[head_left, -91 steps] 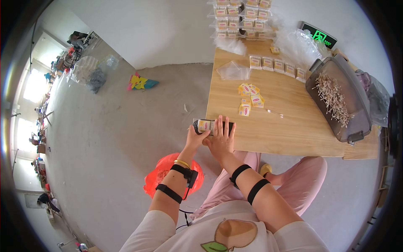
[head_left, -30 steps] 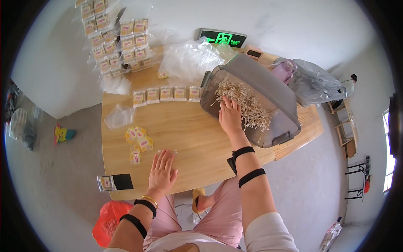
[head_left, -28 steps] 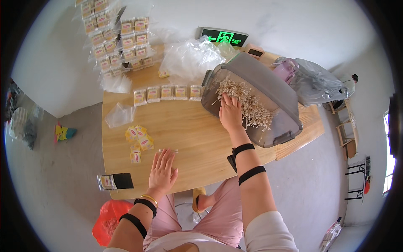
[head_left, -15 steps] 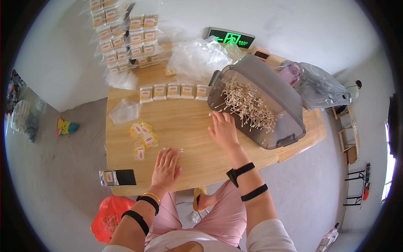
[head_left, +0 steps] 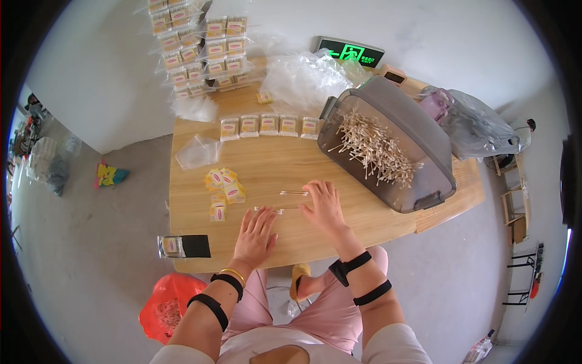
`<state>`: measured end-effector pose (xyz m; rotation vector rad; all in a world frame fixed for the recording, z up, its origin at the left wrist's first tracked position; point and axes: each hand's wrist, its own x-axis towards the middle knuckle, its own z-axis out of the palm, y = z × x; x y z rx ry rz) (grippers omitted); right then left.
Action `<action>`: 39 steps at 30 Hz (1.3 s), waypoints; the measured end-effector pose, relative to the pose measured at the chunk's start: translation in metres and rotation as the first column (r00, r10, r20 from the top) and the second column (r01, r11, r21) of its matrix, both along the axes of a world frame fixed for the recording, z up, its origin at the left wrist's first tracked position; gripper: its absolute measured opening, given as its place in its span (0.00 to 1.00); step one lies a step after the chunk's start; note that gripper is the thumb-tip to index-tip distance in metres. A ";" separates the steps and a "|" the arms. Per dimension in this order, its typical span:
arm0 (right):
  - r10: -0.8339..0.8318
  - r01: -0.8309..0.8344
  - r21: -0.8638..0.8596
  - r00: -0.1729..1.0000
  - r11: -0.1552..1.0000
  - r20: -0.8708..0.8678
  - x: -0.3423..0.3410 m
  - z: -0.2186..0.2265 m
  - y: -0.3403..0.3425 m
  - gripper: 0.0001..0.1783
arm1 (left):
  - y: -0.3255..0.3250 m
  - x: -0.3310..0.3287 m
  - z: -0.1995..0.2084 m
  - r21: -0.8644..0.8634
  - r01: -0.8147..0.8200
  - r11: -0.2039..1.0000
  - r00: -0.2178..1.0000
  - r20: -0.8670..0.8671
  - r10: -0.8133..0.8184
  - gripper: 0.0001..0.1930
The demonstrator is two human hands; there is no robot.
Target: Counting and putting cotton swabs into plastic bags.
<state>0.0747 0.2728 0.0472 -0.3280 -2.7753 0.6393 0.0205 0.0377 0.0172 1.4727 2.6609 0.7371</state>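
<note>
My left hand lies palm down near the table's front edge. Its fingers are stretched out, with the tips at a few white cotton swabs on the wood. To its right, my right hand is bent over the table, holding a couple of cotton swabs that stick out leftward from the fingertips. The exact grip is hidden under the fingers. A grey translucent bin, tilted toward me, holds a heap of loose cotton swabs. Yellow-and-white printed cards lie left of my hands.
A row of filled swab packs runs along the table's middle. Behind it are stacked packs and clear plastic bags. An empty clear bag and a black holder with a pack lie at left. A red bag stands below.
My right hand has come away from the bin's edge toward my left hand, bringing cotton swabs. My left hand stays at its swabs. The whole view has shifted slightly.
</note>
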 end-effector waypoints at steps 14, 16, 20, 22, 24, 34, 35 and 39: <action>-0.089 0.069 -0.162 0.988 0.984 -0.123 -0.006 -0.032 -0.009 0.12 | 0.001 -0.002 -0.007 -0.052 -0.026 0.998 1.000 0.012 0.027 0.33; -0.104 0.080 -0.167 0.985 0.983 -0.140 -0.007 -0.036 -0.010 0.10 | 0.001 -0.002 -0.006 -0.059 -0.020 0.998 1.000 0.016 0.021 0.32; -0.102 0.079 -0.166 0.985 0.983 -0.138 -0.010 -0.041 -0.019 0.08 | 0.003 -0.002 -0.004 -0.060 -0.010 0.998 1.000 0.018 0.011 0.33; -0.065 0.044 -0.171 0.991 0.984 -0.116 -0.010 -0.040 -0.026 0.09 | 0.006 -0.001 -0.002 -0.048 -0.009 0.999 1.000 0.018 0.010 0.34; 0.002 -0.023 -0.214 0.995 0.977 -0.100 -0.011 -0.036 -0.036 0.09 | 0.005 -0.001 0.000 -0.091 -0.011 0.996 1.000 -0.011 0.010 0.35; -0.263 0.299 0.322 0.953 0.898 -0.150 -0.050 -0.013 0.105 0.24 | 0.004 -0.002 -0.001 -0.115 0.004 0.993 1.000 0.016 -0.003 0.37; -0.246 0.259 0.374 0.966 0.890 -0.085 -0.052 -0.013 0.117 0.25 | 0.006 -0.002 0.000 -0.104 0.013 0.994 1.000 0.019 -0.011 0.37; -0.216 0.183 0.512 0.976 0.840 0.006 -0.052 -0.019 0.143 0.21 | 0.007 -0.002 0.000 -0.079 0.022 0.997 0.999 0.029 -0.020 0.37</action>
